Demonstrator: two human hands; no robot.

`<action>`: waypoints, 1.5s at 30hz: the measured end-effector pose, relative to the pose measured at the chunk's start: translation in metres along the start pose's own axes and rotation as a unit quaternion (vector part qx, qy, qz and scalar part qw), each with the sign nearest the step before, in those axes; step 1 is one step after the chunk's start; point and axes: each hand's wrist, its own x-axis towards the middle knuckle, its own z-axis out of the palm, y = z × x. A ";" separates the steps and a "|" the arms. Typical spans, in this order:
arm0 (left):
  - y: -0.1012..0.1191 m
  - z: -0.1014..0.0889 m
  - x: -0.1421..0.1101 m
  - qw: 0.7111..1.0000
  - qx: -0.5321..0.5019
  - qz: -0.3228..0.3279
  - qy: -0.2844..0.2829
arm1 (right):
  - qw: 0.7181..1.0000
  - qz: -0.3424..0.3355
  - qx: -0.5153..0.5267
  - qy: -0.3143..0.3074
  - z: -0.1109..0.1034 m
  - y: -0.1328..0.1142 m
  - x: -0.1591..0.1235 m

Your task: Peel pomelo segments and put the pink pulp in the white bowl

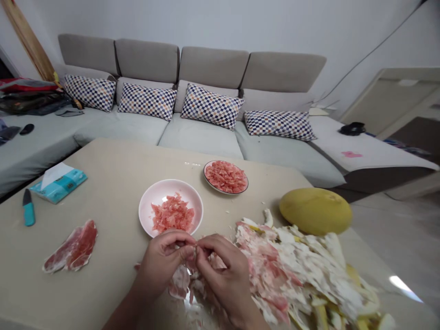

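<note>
Head view: on the beige worktop [113,192], a round whitish bowl [147,208] of loose pink pulp [173,214] sits near frame centre, just above the nearer left hand [165,256]; its grip and the right hand's [225,263], almost meeting at lower centre, pinch a small pale fragment [195,249], mostly hidden.

From here the small piece [195,249], lower centre, is mostly hidden. Just above, a white bowl [146,213] holds loose pink pulp [173,213].
</note>
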 end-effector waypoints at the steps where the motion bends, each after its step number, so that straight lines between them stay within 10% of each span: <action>1: 0.001 -0.001 0.000 1.000 -0.021 -0.018 0.000 | 1.000 0.009 0.001 0.015 -0.001 0.001 0.001; 5: 0.007 -0.006 -0.001 0.993 -0.074 -0.083 0.044 | 0.992 0.087 0.041 0.076 -0.009 0.007 0.004; 9: 0.011 -0.012 0.002 0.991 -0.057 -0.104 0.059 | 0.978 0.174 0.111 0.009 -0.008 0.011 0.005; 18: 0.004 -0.017 0.022 0.961 0.245 0.105 0.069 | 0.961 0.239 0.140 -0.019 0.000 0.013 0.004; 32: 0.016 -0.004 0.008 0.951 0.262 0.163 0.016 | 0.950 0.255 0.180 -0.009 0.003 0.010 0.005; 40: 0.018 -0.014 0.012 0.986 0.143 0.026 0.084 | 0.930 0.296 0.217 -0.013 0.002 0.019 0.005; 45: 0.019 -0.016 0.013 0.997 0.029 -0.069 0.034 | 0.902 0.312 0.293 -0.052 0.005 0.018 0.005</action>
